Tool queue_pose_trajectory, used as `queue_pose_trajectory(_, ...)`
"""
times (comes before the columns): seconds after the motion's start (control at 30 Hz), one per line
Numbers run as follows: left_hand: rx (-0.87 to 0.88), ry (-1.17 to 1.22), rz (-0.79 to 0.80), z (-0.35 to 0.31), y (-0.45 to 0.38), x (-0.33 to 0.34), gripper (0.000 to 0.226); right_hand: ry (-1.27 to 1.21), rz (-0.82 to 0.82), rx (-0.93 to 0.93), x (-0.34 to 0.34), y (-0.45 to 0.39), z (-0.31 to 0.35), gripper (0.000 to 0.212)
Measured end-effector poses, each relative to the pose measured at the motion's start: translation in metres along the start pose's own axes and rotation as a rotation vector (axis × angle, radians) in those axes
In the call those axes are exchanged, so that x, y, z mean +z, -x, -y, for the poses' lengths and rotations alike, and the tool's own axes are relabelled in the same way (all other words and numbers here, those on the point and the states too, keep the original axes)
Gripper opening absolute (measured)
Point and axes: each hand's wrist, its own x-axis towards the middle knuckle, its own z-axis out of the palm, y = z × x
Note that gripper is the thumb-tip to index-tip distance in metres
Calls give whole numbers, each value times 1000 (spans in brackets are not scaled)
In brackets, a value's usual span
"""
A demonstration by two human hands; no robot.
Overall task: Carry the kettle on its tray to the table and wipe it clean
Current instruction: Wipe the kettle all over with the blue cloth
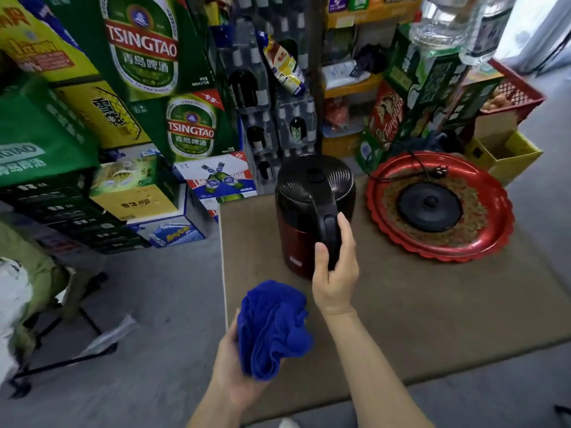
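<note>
A dark red kettle (304, 208) with a black ribbed lid stands upright on the brown table (432, 304), near its far left corner. My right hand (335, 267) wraps around its black handle. To the right lies the round red tray (404, 239), bearing the kettle's black base (429, 206) and its cord and plug. My left hand (230, 362) hovers over the table's near left edge with a bunched blue cloth (273, 329) gripped in it. The cloth is apart from the kettle.
Stacked beer cartons (142, 50) and shrink-wrapped bottle packs (262, 97) rise behind and left of the table. A yellow open box (506, 152) and a red crate (516, 94) stand at the back right. Another person's leg and a stool frame (55, 307) occupy the grey floor at left.
</note>
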Motion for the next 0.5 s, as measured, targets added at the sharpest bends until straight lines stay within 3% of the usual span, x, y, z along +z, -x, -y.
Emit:
queue_pose_trajectory(0.07, -156, 34, -128, 5, 10, 13, 53, 28, 56, 3, -5, 17, -2, 51)
queue_pose_trajectory(0.1, -142, 62, -219, 11, 13, 19, 41, 40, 80, 15, -8, 24, -3, 51)
queue_pose_trajectory(0.2, -139, 83, -377, 16, 19, 32, 59, 65, 130, 54, -21, 47, -6, 50)
queue_pose_trajectory(0.33, -152, 13, -379, 26, 30, 42, 55, 111, 245, 147, -35, 54, 1, 56)
queue_pose_trajectory(0.43, -95, -180, -412, 35, 39, 55, 53, 177, 252, 236, -63, 60, 21, 64)
queue_pose_trajectory(0.5, -69, -349, -435, 46, 51, 74, 53, -66, 308, 401, -87, 80, 46, 69)
